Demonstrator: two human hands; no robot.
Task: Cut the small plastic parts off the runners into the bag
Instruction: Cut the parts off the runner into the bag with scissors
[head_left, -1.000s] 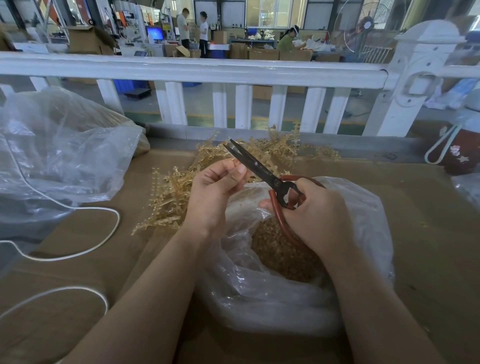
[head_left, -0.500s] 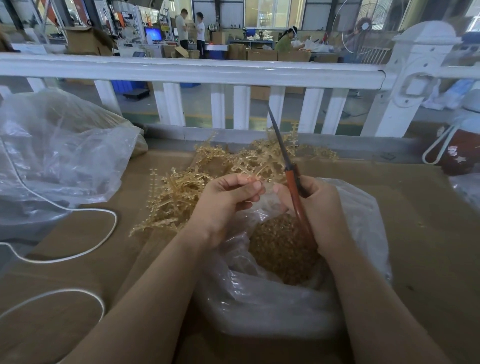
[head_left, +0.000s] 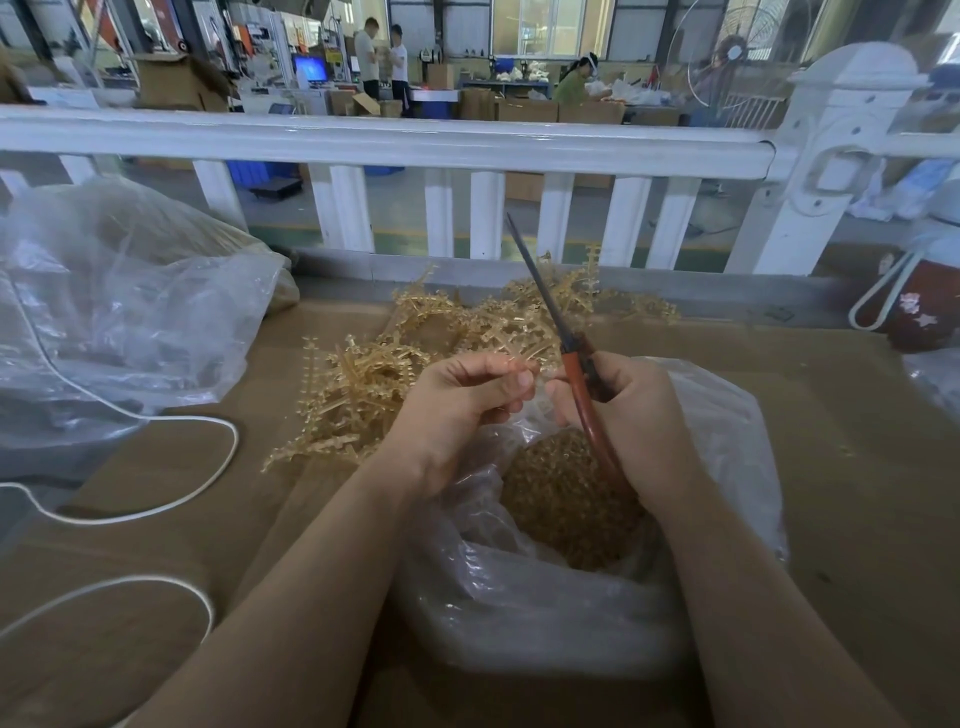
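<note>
Runners (head_left: 395, 374) lying in a heap on counter (head_left: 857, 467), left of bag (head_left: 727, 431). Left hand (head_left: 457, 410) hovering over bag w/ fingers curled, pinching something small, can't tell what. Right hand (head_left: 628, 410) gripping scissors (head_left: 563, 338), blades together, long axis pointing up-left twd railing (head_left: 384, 140).

Head-worn view, forward-down, close over hands (head_left: 545, 410)

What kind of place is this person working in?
Most likely a small factory floor. A heap of moulded plastic runners lies on a cardboard-covered bench, and beyond the white railing stand stacked cartons, machines and other workers.
</note>
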